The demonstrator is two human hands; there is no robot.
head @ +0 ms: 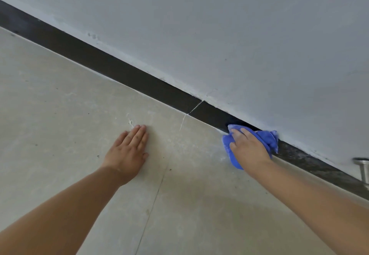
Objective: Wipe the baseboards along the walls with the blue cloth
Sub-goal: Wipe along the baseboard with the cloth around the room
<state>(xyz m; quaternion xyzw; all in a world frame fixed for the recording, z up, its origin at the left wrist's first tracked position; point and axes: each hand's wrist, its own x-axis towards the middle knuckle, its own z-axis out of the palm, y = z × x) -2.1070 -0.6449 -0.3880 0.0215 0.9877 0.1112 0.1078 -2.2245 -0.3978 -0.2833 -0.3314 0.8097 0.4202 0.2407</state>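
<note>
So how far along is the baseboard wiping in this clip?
Midway, apparently. Done: nothing certain, though the dark baseboard left of the blue cloth shows little dust. In hand: the right hand presses the cloth against the baseboard where it meets the floor, while the left hand rests flat on the tiles. Left: the stretch to the right looks dusty and speckled, towards the metal fitting.
</note>
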